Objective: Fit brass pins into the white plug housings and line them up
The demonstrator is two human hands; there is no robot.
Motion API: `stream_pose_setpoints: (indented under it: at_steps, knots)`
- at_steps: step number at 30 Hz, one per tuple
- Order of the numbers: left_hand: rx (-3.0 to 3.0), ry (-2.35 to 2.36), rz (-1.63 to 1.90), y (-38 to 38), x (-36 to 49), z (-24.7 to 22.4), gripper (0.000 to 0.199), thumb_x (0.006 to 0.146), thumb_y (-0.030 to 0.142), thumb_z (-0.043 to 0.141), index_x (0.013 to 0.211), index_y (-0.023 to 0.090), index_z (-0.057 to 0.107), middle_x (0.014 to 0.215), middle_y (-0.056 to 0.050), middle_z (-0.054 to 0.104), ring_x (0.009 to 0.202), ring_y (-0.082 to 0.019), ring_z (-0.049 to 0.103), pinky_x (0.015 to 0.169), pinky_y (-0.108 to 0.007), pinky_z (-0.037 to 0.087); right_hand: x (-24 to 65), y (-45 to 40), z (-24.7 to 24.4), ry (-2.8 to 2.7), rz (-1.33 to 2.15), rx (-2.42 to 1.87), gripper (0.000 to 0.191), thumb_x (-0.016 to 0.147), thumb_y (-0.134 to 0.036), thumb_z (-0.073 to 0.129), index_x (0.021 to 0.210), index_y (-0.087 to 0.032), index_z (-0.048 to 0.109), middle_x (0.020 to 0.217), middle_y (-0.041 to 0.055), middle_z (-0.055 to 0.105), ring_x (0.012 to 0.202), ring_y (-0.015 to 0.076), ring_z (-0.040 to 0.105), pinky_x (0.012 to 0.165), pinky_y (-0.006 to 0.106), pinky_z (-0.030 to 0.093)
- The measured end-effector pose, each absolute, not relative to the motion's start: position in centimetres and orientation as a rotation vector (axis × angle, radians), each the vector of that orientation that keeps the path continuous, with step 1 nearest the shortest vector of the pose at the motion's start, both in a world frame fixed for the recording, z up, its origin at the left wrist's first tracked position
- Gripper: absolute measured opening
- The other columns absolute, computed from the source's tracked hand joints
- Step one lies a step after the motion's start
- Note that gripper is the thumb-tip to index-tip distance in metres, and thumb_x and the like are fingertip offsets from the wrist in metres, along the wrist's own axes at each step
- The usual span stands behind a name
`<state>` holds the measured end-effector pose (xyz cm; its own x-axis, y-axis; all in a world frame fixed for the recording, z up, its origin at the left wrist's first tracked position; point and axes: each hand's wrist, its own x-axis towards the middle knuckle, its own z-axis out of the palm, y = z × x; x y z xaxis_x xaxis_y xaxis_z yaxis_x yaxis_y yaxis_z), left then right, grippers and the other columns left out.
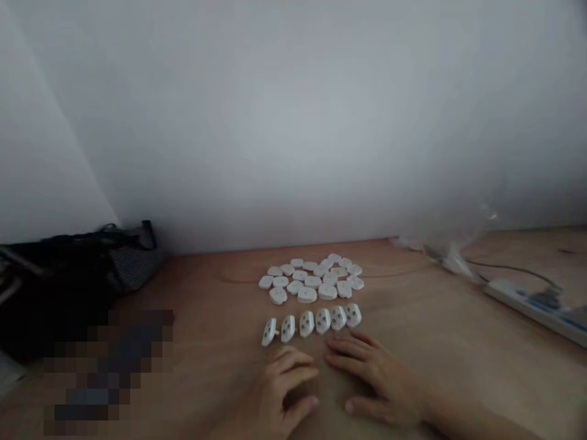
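Note:
Several white plug parts with metal bits on their faces stand on edge in a row, from a tilted one (269, 332) at the left to another (353, 315) at the right. Behind them lies a loose cluster of flat white pieces (312, 282). My left hand (287, 388) is just in front of the row's left part, fingers apart and slightly curled, holding nothing. To its right, my right hand (373, 379) rests low over the table with fingers spread and nothing in them, its fingertips close to the row.
The wooden table (206, 366) meets a pale wall. A black bag (55, 287) is at the left, near a blurred-out patch. At the right are clear plastic (454, 260) and a white power strip (527, 305) with a dark cable.

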<state>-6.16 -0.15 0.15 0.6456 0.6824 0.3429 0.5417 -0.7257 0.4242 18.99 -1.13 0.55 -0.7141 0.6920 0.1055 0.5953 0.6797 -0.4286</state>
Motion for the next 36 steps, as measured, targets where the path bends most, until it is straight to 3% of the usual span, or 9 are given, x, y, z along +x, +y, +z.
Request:
stream_pose_setpoints:
  at_steps: [3, 5, 7, 9, 11, 19, 24, 29, 36]
  knots:
    - [2.539, 1.141, 0.976, 1.5, -7.2, 0.5, 0.016, 0.085, 0.028, 0.052, 0.084, 0.021, 0.065, 0.091, -0.007, 0.062, 0.089, -0.021, 0.059, 0.081, -0.035, 0.05, 18.9, -1.2, 0.9, -2.643, 0.55, -1.038, 0.067, 0.081, -0.055, 0.05, 0.139, -0.025, 0.031, 0.143, 0.0107, 0.035, 0.131, 0.028, 0.031, 0.108, 0.051, 0.017]
    - [2.49, 1.28, 1.027, 3.3, -8.6, 0.7, 0.017, 0.085, 0.029, 0.052, 0.094, 0.021, 0.064, 0.103, -0.009, 0.059, 0.1, -0.024, 0.056, 0.089, -0.039, 0.046, 18.9, -1.2, 1.0, -2.646, 0.559, -1.05, 0.066, 0.082, -0.055, 0.049, 0.139, -0.026, 0.031, 0.143, 0.0099, 0.034, 0.131, 0.0279, 0.03, 0.108, 0.051, 0.017]
    - [2.423, 1.317, 0.961, 5.0, -10.2, 0.6, 0.032, 0.084, 0.031, 0.053, 0.115, 0.022, 0.055, 0.124, -0.01, 0.052, 0.117, -0.026, 0.046, 0.1, -0.045, 0.036, 18.9, -1.2, 1.1, -2.644, 0.564, -1.053, 0.066, 0.082, -0.055, 0.05, 0.138, -0.026, 0.032, 0.144, 0.0097, 0.033, 0.131, 0.028, 0.03, 0.108, 0.052, 0.016]
    - [2.305, 1.246, 0.771, 6.4, -11.5, 0.3, 0.049, 0.084, 0.033, 0.053, 0.13, 0.023, 0.042, 0.135, -0.009, 0.045, 0.125, -0.025, 0.041, 0.104, -0.044, 0.033, 18.9, -1.2, 1.1, -2.645, 0.567, -1.053, 0.067, 0.081, -0.055, 0.051, 0.138, -0.026, 0.033, 0.143, 0.0103, 0.033, 0.131, 0.028, 0.03, 0.108, 0.052, 0.016]
    - [2.17, 1.184, 0.667, 7.1, -12.3, -0.1, 0.053, 0.085, 0.034, 0.053, 0.134, 0.023, 0.038, 0.138, -0.007, 0.043, 0.126, -0.024, 0.041, 0.104, -0.042, 0.034, 19.0, -1.2, 1.0, -2.638, 0.574, -1.05, 0.068, 0.08, -0.055, 0.052, 0.138, -0.025, 0.033, 0.143, 0.011, 0.034, 0.131, 0.0284, 0.03, 0.108, 0.052, 0.016]
    - [2.222, 1.245, 0.752, 5.7, -11.9, 1.6, 0.046, 0.083, 0.031, 0.056, 0.128, 0.023, 0.048, 0.129, -0.007, 0.054, 0.116, -0.026, 0.051, 0.099, -0.043, 0.039, 19.0, -1.2, 1.0, -2.626, 0.573, -1.047, 0.068, 0.08, -0.055, 0.052, 0.138, -0.026, 0.032, 0.142, 0.0105, 0.035, 0.13, 0.0289, 0.031, 0.108, 0.052, 0.016]
    - [2.234, 1.205, 0.855, 3.0, -9.6, 1.9, 0.043, 0.077, 0.036, 0.063, 0.118, 0.023, 0.056, 0.11, -0.006, 0.066, 0.096, -0.023, 0.063, 0.087, -0.035, 0.05, 19.0, -1.1, 0.9, -2.629, 0.581, -1.054, 0.067, 0.08, -0.057, 0.051, 0.138, -0.027, 0.033, 0.143, 0.01, 0.035, 0.13, 0.0294, 0.032, 0.107, 0.053, 0.018]
    - [2.195, 1.144, 0.926, 0.7, -5.9, 0.8, 0.041, 0.066, 0.032, 0.074, 0.103, 0.021, 0.058, 0.102, -0.005, 0.065, 0.094, -0.023, 0.062, 0.083, -0.033, 0.051, 19.1, -1.0, 0.6, -2.624, 0.537, -1.016, 0.069, 0.079, -0.056, 0.053, 0.138, -0.025, 0.033, 0.141, 0.0112, 0.037, 0.129, 0.0294, 0.034, 0.107, 0.051, 0.018]
    - [2.244, 1.159, 0.918, 1.0, -5.6, 0.3, 0.036, 0.07, 0.024, 0.068, 0.105, 0.022, 0.056, 0.101, -0.005, 0.064, 0.093, -0.022, 0.061, 0.084, -0.033, 0.05, 19.1, -1.0, 0.3, -2.61, 0.527, -1.011, 0.067, 0.08, -0.055, 0.053, 0.137, -0.025, 0.035, 0.141, 0.0117, 0.037, 0.129, 0.029, 0.034, 0.107, 0.051, 0.018]
